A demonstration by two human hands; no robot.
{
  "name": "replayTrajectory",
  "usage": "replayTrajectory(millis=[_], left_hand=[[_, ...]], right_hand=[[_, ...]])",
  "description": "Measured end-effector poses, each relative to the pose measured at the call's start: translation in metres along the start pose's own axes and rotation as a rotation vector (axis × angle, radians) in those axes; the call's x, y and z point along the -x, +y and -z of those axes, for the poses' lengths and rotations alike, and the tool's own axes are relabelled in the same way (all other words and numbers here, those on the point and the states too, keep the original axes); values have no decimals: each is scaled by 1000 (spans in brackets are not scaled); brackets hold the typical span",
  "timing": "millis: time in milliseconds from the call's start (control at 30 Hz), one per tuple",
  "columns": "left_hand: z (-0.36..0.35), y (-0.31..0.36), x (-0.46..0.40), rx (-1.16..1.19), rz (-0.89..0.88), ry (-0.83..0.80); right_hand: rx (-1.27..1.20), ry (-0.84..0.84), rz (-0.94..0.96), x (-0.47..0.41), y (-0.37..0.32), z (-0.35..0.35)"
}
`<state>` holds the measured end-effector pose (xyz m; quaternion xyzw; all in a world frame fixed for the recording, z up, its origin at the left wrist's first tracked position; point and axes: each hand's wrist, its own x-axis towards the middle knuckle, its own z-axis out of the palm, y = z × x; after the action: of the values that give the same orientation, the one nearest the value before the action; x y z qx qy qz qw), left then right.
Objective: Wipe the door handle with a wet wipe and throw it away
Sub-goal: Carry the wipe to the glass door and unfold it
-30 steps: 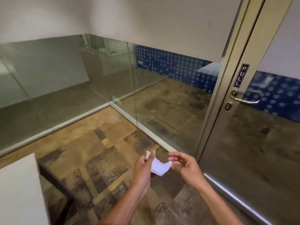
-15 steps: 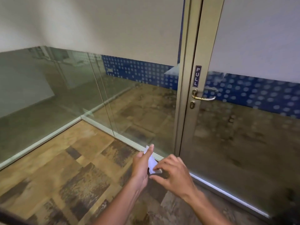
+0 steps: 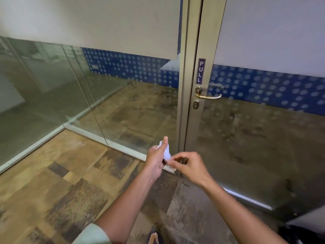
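Observation:
A brass lever door handle point(image 3: 208, 95) sits on the metal-framed glass door point(image 3: 195, 41), under a "PULL" sticker point(image 3: 201, 71) and above a keyhole point(image 3: 195, 104). A small white wet wipe point(image 3: 166, 153) is bunched between both hands at the centre, low in front of the door frame. My left hand point(image 3: 156, 159) pinches the wipe between thumb and fingers. My right hand point(image 3: 190, 166) grips its lower edge with the fingertips. Both hands are well below and left of the handle, apart from it.
Glass partition walls point(image 3: 70, 95) run along the left and meet the door frame. Patterned brown carpet tiles point(image 3: 61, 182) cover the floor. My sandalled foot point(image 3: 154, 236) shows at the bottom. A dark object point(image 3: 302, 231) lies at the lower right corner.
The view has swung left to right, bringing the door and handle closer and more central. The wipe has gone from spread open between my hands to bunched and narrow.

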<state>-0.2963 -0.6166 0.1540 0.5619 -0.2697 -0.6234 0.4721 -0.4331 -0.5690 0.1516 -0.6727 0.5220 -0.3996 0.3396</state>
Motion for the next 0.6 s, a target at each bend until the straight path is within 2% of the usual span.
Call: replayTrajectory(millis=[100,200,300,467,600], left_hand=[[-4,8,-27,4,4,-70],[-10,27,-61,-42,9,-147],[-15,60,-114,-182,43,-287],[-15,81,-128,-294,-55,-514],[-12,108,-165,-450,-164,-793]], right_hand=[[-272,-17,-189,-26,3,3],[-428,65,-299,-58,4,11],[-582,169,-360,-112,10,16],[-694,152,-418,-136,14,24],[-712,205,-415,-168,17,28]])
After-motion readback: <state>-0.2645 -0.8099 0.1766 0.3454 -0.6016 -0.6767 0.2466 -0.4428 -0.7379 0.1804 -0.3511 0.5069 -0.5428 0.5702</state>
